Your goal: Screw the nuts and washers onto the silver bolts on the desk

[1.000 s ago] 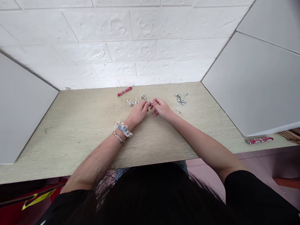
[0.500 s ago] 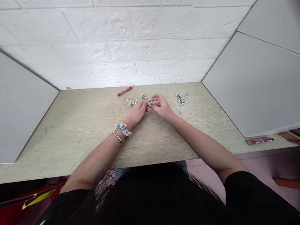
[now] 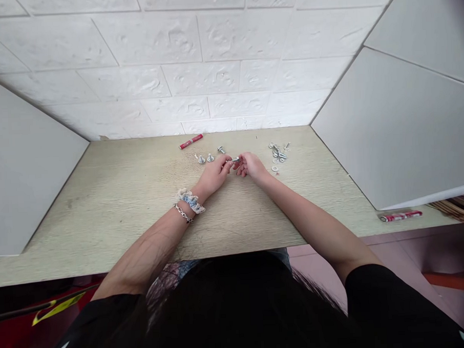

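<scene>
Between my two hands, just above the table, is a small silver bolt point(image 3: 235, 159). My left hand point(image 3: 215, 173) is closed, with thumb and forefinger pinching one end of it. My right hand point(image 3: 252, 166) has its fingers curled at the bolt's other end, touching it; its thumb is partly hidden. Any nut or washer on the bolt is too small to make out. Beyond my left hand, two bolts with washers point(image 3: 210, 158) stand on their heads. Another bolt with a washer point(image 3: 220, 150) lies behind them.
To the right of my hands lies a loose pile of bolts, nuts and washers point(image 3: 277, 152), with a flat washer point(image 3: 275, 168) nearer me. A red marker-like tube point(image 3: 191, 141) rests near the wall; another red tube point(image 3: 401, 216) is at the right front edge. Grey panels point(image 3: 414, 114) flank the table.
My right hand has turned about the bolt, its fingers now curled lower instead of reaching over the top. My left hand keeps its hold, nearly in place. The view shifted slightly.
</scene>
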{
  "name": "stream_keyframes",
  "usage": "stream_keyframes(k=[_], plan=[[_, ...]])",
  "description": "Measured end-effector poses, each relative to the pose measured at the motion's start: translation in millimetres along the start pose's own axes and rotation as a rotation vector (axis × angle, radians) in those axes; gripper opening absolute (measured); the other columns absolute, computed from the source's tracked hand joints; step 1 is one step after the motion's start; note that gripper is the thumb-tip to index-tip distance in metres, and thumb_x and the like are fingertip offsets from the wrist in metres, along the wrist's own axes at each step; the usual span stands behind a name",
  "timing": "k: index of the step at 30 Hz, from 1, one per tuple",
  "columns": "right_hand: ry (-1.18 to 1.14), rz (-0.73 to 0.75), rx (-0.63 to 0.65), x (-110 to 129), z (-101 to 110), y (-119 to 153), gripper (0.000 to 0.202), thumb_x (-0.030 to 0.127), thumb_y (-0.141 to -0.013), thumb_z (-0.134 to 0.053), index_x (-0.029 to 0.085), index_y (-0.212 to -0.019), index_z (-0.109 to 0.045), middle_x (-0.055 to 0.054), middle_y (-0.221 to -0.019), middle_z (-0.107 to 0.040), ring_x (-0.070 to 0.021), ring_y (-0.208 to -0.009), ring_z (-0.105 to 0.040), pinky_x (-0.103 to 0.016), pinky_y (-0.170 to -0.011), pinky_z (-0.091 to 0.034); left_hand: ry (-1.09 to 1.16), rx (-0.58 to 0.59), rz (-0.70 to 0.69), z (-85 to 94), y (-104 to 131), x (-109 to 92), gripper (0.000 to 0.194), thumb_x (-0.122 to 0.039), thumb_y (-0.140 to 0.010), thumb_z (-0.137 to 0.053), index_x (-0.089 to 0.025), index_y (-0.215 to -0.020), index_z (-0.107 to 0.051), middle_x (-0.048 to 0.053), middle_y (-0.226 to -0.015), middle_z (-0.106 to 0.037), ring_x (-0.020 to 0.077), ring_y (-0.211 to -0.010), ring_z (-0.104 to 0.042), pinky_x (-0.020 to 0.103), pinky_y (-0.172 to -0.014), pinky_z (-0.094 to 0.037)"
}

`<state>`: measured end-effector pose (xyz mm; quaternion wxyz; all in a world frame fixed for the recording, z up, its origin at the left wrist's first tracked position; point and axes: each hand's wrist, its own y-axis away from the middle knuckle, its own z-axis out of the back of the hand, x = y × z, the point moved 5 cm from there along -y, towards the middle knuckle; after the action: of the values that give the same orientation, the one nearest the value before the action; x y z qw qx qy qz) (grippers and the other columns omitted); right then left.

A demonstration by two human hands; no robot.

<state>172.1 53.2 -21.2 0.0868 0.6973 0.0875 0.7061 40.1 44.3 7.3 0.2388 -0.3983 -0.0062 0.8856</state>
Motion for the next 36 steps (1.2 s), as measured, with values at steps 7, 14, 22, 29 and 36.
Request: stream_keyframes(k=[7, 14, 22, 29, 36], plan=[[0.212, 0.099, -0.014, 8.5, 1.8, 11.3, 0.070, 0.077, -0.085, -0.032, 0.020, -0.045, -0.042, -0.004, -0.042, -0.050, -0.0116, -0.044, -0.050, -0.026, -0.051, -0.044, -0.142, 0.014, -0.058, -1.3, 5.1, -8.2, 0.022, -0.033, -0.097, -0.040, -0.020, -0.100, -0.058, 0.002, -0.080, -0.064, 0.0178, -0.075, -0.058, 0.028, -0.071, -0.042], [0.207, 0.131, 0.027, 4.0, 1.0, 5.9, 0.063, 0.070, -0.086, -0.043, 0.019, -0.049, -0.047, -0.002, -0.047, -0.052, -0.0105, -0.046, -0.050, -0.025, -0.052, -0.043, -0.152, 0.014, -0.026, -0.7, 3.0, -5.5, 0.023, -0.031, -0.098, -0.039, -0.019, -0.100, -0.058, 0.004, -0.081, -0.065, 0.0198, -0.077, -0.059, 0.030, -0.073, -0.042], [0.152, 0.144, 0.073, 1.7, -2.6, 3.5, 0.029, 0.039, -0.094, -0.051, 0.020, -0.072, -0.049, 0.005, -0.052, -0.052, -0.0067, -0.046, -0.049, -0.018, -0.045, -0.037, -0.094, -0.013, 0.025, 0.2, -1.6, 4.2, 0.023, -0.031, -0.097, -0.038, -0.019, -0.095, -0.058, 0.002, -0.077, -0.062, 0.0177, -0.073, -0.057, 0.029, -0.074, -0.042], [0.057, 0.159, 0.070, 4.9, -4.7, 3.4, 0.009, 0.022, -0.088, -0.053, 0.020, -0.080, -0.048, 0.005, -0.066, -0.056, -0.0060, -0.053, -0.048, -0.016, -0.045, -0.037, -0.095, -0.017, 0.035, 0.1, -2.5, 6.9, 0.021, -0.030, -0.096, -0.039, -0.020, -0.093, -0.057, 0.002, -0.077, -0.062, 0.0177, -0.073, -0.057, 0.030, -0.073, -0.042], [0.006, 0.224, 0.069, 2.8, -7.0, 2.2, 0.014, 0.021, -0.073, -0.057, 0.020, -0.086, -0.051, 0.004, -0.081, -0.056, -0.0077, -0.069, -0.052, -0.019, -0.058, -0.044, -0.033, -0.050, 0.068, 2.0, -2.3, 9.0, 0.019, -0.030, -0.096, -0.040, -0.020, -0.096, -0.056, 0.001, -0.078, -0.064, 0.0165, -0.072, -0.058, 0.029, -0.073, -0.044]])
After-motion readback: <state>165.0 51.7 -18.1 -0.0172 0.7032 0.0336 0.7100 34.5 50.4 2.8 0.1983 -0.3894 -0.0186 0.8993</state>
